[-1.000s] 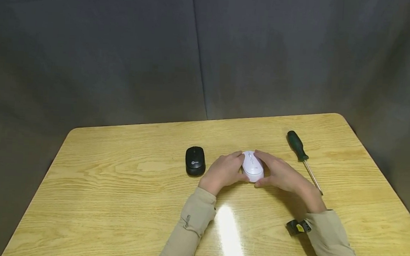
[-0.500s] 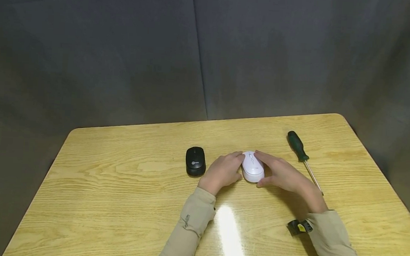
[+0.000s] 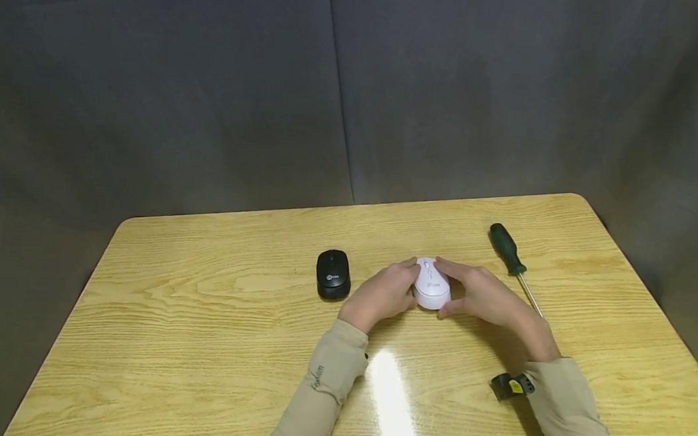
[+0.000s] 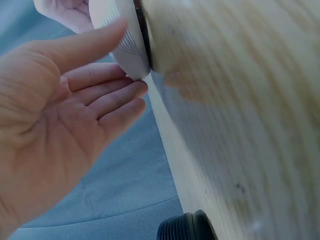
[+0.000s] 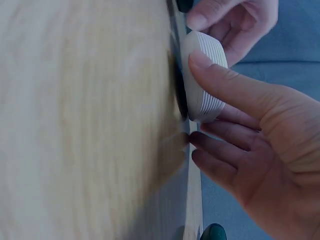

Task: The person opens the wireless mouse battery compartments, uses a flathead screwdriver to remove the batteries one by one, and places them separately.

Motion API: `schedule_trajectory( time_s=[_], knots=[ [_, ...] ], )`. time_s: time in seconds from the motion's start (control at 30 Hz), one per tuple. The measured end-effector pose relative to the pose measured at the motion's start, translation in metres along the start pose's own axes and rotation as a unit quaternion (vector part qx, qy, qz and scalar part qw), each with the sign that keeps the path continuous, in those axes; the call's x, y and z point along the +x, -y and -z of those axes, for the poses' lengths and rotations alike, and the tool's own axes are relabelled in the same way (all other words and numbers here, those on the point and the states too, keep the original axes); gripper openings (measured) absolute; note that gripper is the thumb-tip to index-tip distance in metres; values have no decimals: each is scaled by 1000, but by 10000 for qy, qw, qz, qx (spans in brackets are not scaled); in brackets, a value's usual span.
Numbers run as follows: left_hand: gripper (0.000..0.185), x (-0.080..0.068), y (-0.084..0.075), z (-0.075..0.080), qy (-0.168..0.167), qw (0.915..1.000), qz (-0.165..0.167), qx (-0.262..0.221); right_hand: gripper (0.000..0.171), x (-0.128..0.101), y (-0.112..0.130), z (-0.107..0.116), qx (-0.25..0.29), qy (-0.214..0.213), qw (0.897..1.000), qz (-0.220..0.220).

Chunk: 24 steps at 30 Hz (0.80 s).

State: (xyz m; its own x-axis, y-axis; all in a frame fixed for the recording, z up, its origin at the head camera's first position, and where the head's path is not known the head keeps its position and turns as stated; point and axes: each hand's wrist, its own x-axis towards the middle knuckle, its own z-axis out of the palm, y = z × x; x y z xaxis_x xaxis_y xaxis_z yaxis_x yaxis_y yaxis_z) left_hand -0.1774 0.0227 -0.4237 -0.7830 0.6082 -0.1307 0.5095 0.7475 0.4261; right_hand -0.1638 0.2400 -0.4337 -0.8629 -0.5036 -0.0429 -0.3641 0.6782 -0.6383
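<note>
— Where's the white mouse [image 3: 431,284]?
— Mid-frame on the table [image 3: 199,315], right of the black mouse [image 3: 333,274]. Our left hand [image 3: 380,293] and right hand [image 3: 482,296] pinch its sides.
— Tricky to handle?
— Likely light, hard and smooth; we'd grip the ribbed flanks.

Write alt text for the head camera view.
Two hands, the left hand and the right hand, hold a white mouse between them on a wooden table. A black mouse lies to the left, a green-handled screwdriver to the right.
</note>
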Motion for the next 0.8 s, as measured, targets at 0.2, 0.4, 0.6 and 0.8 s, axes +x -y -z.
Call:
schedule_trajectory(
  time_s=[0.2, 0.4, 0.6, 0.8],
  knots=[
    [50, 0, 3, -1, -123, 9995, -80, -279, 76, -4, -3, 6, 468, -161, 9984, -290],
    [39, -1, 3, -2, -571, 9965, -202, -578, 63, -4, -5, 9, 603, -494, 9967, -206],
    [40, -3, 2, 1, -759, 9953, -205, -569, 51, -4, -6, 10, 666, -845, 9942, -85],
    [40, -4, 4, 5, -1065, 9911, -406, -685, 38, -3, -5, 10, 911, -1208, 9884, -137]
  ],
)
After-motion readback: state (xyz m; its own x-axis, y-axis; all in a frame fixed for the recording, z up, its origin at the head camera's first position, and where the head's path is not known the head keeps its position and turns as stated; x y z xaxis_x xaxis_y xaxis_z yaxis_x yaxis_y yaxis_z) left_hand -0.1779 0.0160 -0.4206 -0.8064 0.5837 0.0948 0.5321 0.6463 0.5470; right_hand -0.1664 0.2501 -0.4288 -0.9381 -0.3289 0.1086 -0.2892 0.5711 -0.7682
